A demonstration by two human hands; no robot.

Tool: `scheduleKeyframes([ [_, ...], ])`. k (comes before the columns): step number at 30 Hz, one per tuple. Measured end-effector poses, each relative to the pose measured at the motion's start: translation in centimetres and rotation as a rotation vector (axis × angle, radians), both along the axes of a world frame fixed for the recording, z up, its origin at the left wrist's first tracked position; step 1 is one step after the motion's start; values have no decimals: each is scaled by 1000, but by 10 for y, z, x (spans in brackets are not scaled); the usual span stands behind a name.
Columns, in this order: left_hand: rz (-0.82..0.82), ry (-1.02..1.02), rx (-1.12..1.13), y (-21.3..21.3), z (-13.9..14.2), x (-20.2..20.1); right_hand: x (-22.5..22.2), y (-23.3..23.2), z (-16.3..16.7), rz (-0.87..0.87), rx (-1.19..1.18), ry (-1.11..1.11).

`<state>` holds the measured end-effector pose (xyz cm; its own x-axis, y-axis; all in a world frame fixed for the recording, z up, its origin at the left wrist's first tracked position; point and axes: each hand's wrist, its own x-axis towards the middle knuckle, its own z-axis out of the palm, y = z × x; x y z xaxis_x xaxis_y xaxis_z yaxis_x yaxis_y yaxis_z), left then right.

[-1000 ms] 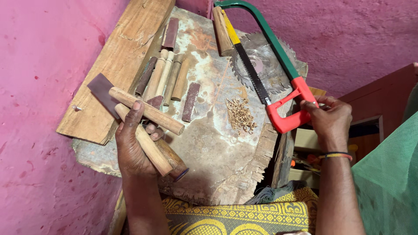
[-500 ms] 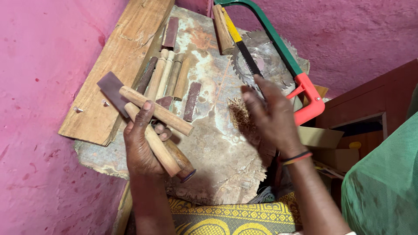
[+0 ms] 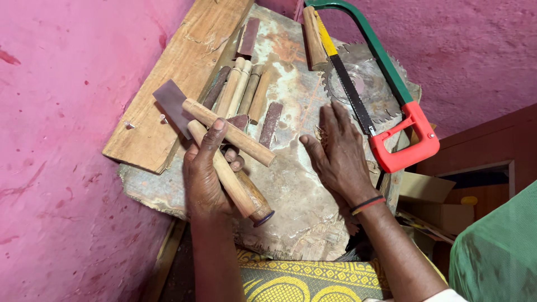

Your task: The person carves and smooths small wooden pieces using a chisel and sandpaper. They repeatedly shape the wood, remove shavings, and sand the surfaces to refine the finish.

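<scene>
Left hand [image 3: 208,173] is gripping a bundle of wooden sticks [image 3: 229,151] w/ a flat blade [image 3: 172,104], fingers curled round them, just above the worn board's [image 3: 302,201] left part. Right hand [image 3: 339,152] is lying spread, palm down, on the board's middle. Hacksaw [image 3: 386,95] is resting at the board's right edge, over a circular saw blade [image 3: 366,84]; more sticks [image 3: 243,86] at its upper left.

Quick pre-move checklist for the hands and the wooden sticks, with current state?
1. Left hand grips sticks: ok.
2. Chisel blade points away from the fingers: ok.
3. Right hand is empty, flat on the board: ok.
4. Hacksaw lies clear of both hands: ok.
5. Circular blade teeth exposed near right hand: not ok.
6. Board sits steady: cannot tell.
</scene>
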<state>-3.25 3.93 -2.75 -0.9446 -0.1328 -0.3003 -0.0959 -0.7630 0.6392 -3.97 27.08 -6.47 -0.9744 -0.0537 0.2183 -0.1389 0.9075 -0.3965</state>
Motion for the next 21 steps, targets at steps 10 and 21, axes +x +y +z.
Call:
scheduleKeyframes([
  [10, -16, -17, -52, 1, 0, 0, -8, -12, -1, 116, -154, 163],
  [21, -12, -22, -65, 0, -3, 0, 3, -17, 2, 43, -228, 179],
])
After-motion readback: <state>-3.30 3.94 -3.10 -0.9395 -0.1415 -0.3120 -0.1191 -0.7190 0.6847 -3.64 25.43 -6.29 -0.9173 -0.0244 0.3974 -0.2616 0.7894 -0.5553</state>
